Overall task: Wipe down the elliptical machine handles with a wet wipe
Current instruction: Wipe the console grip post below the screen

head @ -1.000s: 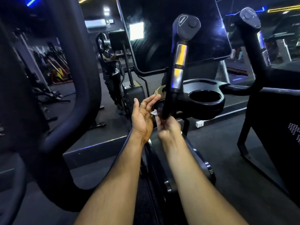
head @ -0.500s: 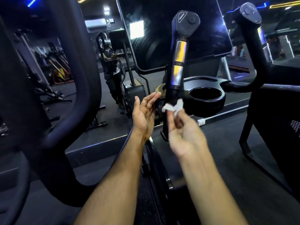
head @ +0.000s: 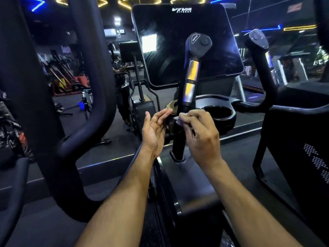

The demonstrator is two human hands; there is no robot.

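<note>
A black upright handle (head: 190, 82) with silver sensor bands and a button head rises at the centre, in front of the dark console screen (head: 185, 41). My right hand (head: 201, 136) pinches a small white wet wipe (head: 179, 119) against the handle's lower black part. My left hand (head: 154, 131) is held just left of the handle with its fingers straight and its palm turned toward the handle, holding nothing. A second handle (head: 261, 56) stands at the right. A thick black moving arm (head: 92, 86) curves down at the left.
A round black cup holder (head: 219, 114) sits right of the centre handle. The machine's dark body (head: 302, 139) fills the right side. Behind, a mirror shows gym gear and a standing person (head: 121, 90). A raised floor ledge (head: 106, 163) crosses below.
My right hand turned over from palm-up to knuckles-up and carried the wipe up against the handle. My left hand stayed in place. The view tilted upward.
</note>
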